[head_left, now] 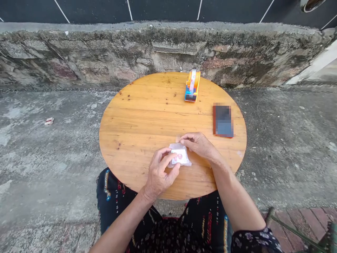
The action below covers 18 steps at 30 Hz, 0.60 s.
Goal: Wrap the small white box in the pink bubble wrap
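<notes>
Left hand [158, 174] and right hand [199, 144], apart from each other, at one small wrapped packet [182, 156].
The packet lies on the near side of one round wooden table [137, 130]; left thumb and fingers clamp it, hiding part. Right fingertips meet at its far edge; whether they pinch wrapper, I cannot tell. Beyond: one tape dispenser [192, 86], one pixelated dark rectangle [223, 121]. The packet's pinkish print is unreadable.

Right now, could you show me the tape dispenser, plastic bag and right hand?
Tape dispenser [192, 86]: head view, its middle, where tape runs.
Plastic bag [187, 162]: head view, its lower right corner.
Right hand [200, 144]: head view, the hand's back.
</notes>
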### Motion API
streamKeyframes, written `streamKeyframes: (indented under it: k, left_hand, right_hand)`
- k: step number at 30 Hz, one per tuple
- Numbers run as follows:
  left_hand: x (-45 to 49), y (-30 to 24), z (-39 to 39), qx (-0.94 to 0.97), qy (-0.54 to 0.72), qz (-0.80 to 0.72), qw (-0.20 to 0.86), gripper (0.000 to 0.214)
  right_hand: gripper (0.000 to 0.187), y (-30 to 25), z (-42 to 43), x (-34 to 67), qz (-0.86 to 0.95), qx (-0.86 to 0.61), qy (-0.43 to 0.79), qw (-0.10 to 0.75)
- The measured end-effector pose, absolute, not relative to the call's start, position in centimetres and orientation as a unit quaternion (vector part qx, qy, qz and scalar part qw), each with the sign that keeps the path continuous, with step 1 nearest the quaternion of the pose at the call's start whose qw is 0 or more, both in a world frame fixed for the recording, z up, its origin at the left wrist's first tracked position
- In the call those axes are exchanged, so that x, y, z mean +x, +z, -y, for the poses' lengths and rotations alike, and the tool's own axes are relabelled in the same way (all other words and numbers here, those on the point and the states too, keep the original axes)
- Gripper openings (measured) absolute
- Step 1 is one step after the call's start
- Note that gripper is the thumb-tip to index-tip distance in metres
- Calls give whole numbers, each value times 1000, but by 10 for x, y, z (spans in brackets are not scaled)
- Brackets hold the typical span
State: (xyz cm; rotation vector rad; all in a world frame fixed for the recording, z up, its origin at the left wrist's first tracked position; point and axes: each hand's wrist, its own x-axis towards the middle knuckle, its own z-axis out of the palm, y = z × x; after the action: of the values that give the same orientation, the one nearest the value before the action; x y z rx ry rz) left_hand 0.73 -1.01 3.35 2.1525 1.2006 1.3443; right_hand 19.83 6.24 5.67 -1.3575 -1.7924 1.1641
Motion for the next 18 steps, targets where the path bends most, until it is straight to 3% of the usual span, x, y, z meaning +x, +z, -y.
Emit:
streamKeyframes:
  k: [10, 18]
  left_hand:
    - [7, 34, 12, 755, 476, -421, 162, 26]
    - [8, 33, 11, 756, 474, -422, 161, 26]
  right_hand:
    - [19, 60, -61, 200, 648, -529, 420, 353]
    - [21, 60, -60, 197, 631, -567, 433, 305]
